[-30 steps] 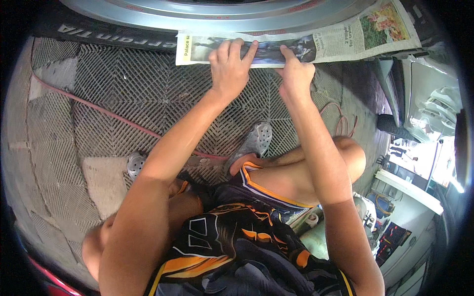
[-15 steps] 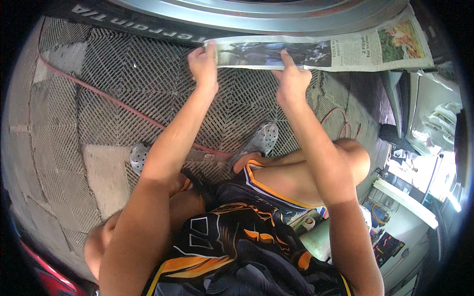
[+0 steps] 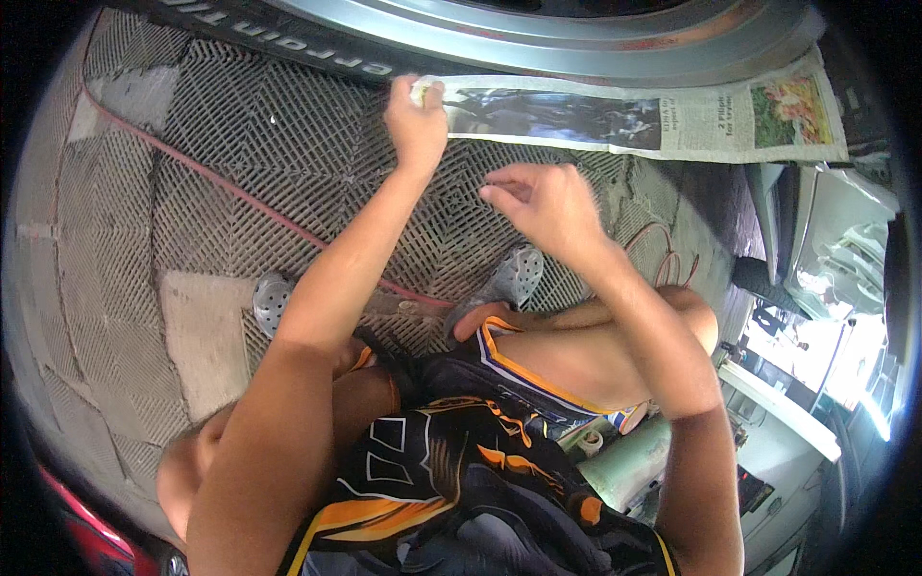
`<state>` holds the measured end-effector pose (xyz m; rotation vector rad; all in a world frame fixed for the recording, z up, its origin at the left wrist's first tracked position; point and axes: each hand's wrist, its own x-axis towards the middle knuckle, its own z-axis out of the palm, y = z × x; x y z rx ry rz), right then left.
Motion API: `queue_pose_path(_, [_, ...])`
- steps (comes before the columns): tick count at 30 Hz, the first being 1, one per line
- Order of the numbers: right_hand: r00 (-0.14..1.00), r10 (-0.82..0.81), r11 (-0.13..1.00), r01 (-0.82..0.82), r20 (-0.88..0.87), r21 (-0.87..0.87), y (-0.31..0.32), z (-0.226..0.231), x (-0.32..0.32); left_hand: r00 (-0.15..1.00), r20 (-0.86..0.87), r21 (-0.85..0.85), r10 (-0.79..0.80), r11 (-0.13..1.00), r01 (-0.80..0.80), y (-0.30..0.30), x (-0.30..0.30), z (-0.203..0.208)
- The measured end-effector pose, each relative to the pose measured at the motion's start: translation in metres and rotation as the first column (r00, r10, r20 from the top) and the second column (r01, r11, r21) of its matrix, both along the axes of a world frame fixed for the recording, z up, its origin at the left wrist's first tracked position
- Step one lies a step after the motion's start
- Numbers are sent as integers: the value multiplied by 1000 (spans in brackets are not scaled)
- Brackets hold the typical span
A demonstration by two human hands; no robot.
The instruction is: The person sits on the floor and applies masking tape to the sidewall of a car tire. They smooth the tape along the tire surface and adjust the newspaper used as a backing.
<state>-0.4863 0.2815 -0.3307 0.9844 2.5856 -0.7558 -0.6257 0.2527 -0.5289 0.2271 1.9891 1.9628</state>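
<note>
A long strip of newspaper (image 3: 567, 115) stretches along the lower edge of a silver wheel rim (image 3: 538, 43), over the black tyre (image 3: 279, 43). At its left end, my left hand (image 3: 417, 125) is closed on the paper. A small pale yellowish thing shows between those fingers; I cannot tell what it is. My right hand (image 3: 552, 206) is below the strip, apart from it. Its fingers are curled, with thumb and forefinger tips close together; whether anything small is between them does not show.
Grey grated mats (image 3: 240, 144) cover the floor, crossed by a thin red hose (image 3: 206, 182). My grey clog (image 3: 514, 278) rests on it. A green cylinder (image 3: 629, 461) stands by my right leg. Red bodywork (image 3: 91, 528) shows at lower left.
My right hand has come off the newspaper and drawn back toward me, its fingers curling. My left hand still grips the left end. The strip stays along the rim.
</note>
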Motion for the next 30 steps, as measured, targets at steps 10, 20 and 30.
queue_pose_path(10, [751, 469, 418, -653, 466, 632, 64, -14, 13, 998, 15, 76, -53, 996, 52, 4, 9, -3])
queue_pose_path(20, [791, 481, 405, -582, 378, 705, 59, -20, 14, 996, 12, 93, 87, 992, -88, 4, 9, 1])
queue_pose_path(30, [805, 451, 408, -570, 385, 713, 62, -26, 12, 1000, -6, 41, 11, 999, -11, 13, 6, -12])
